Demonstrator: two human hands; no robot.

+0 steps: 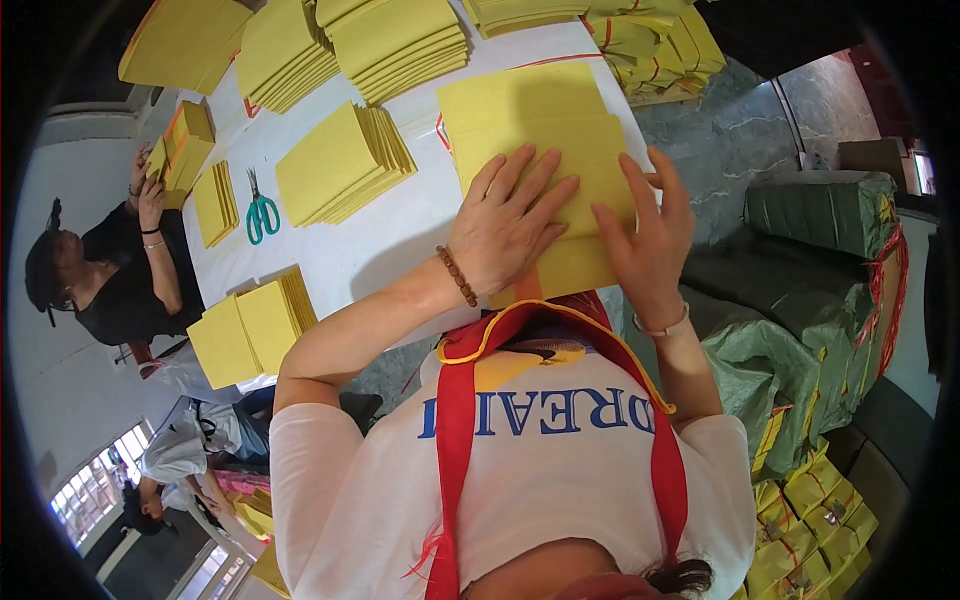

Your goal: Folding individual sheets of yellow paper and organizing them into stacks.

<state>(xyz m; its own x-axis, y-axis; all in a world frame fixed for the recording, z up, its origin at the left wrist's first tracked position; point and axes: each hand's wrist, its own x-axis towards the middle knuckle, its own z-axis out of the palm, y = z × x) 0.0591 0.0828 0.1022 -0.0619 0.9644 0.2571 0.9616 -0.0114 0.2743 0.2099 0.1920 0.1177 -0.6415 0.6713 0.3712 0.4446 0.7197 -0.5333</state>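
Yellow paper [525, 95] beneath the hands [505, 220] points lengthwise forward, slightly leftward.

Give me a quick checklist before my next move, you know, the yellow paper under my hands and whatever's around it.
1. Left hand steadying the yellow paper: ok, fingers spread across its top.
2. Right hand at the paper's right edge: ok, thumb and fingers spread apart there.
3. Layers beneath your palm lined up: cannot tell, the hands cover part of them.
4. Scissors away from your hands: ok, lying on the white table to the left.
5. Co-worker's hand away from your paper: ok, at a yellow bundle on the far left.
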